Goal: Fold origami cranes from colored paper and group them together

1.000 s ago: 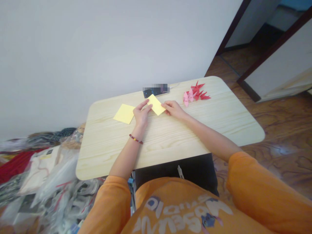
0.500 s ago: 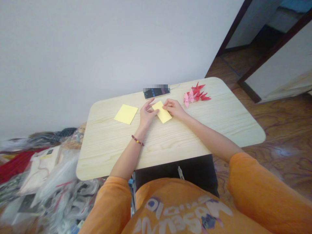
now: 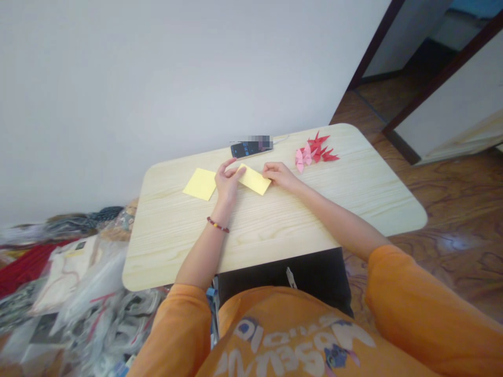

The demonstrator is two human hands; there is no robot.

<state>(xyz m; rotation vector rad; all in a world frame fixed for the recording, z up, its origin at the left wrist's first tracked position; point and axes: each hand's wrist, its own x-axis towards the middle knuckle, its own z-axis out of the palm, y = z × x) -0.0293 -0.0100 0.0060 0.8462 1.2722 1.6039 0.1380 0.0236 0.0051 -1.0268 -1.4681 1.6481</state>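
A folded yellow sheet of paper (image 3: 255,181) is held between my two hands, a narrow rectangle just above or on the table. My left hand (image 3: 227,180) pinches its left end between thumb and fingers, with the index finger raised. My right hand (image 3: 280,175) has its fingertips closed on the right end. To the left lies a flat square of yellow paper (image 3: 199,184), its right corner partly behind my left hand.
A phone (image 3: 251,148) lies at the table's back edge by the wall. Pink (image 3: 303,157) and red origami pieces (image 3: 324,152) sit at the back right of the pale wooden table (image 3: 275,235). Bagged clothes (image 3: 90,283) are heaped on the left.
My left hand has moved left with its end of the paper. The folded paper has turned and now shows as a longer, narrower strip between my hands.
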